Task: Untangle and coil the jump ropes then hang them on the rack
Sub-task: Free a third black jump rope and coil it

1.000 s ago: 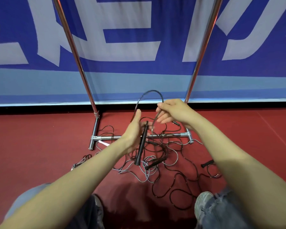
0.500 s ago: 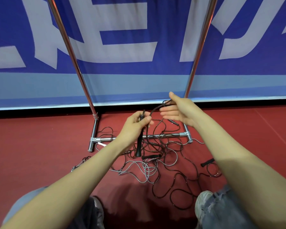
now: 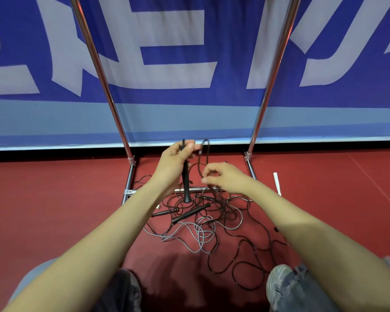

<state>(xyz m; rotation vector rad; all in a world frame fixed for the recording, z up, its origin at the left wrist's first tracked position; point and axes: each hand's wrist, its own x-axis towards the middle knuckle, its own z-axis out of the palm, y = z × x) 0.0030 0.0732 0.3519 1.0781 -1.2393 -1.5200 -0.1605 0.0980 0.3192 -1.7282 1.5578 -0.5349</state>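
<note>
My left hand [image 3: 173,163] grips a black jump rope handle [image 3: 186,188] that hangs upright, its lower end pointing down. A dark cord [image 3: 205,152] loops up from the handle's top and drops to my right hand [image 3: 223,177], which pinches it between thumb and fingers. Below lies a tangle of black and grey ropes [image 3: 203,230] with another black handle [image 3: 190,212] on the red floor. The chrome rack [image 3: 104,73] stands behind, its two uprights rising out of view and its base bar [image 3: 131,191] on the floor.
A blue and white banner [image 3: 189,64] hangs behind the rack. A white stick [image 3: 277,183] lies on the floor right of the rack's right foot. My shoes [image 3: 279,287] and knees are at the bottom edge, close to the rope tangle.
My left hand rose with the handle. My right hand came down and toward me from the top of the loop, and now pinches the cord lower.
</note>
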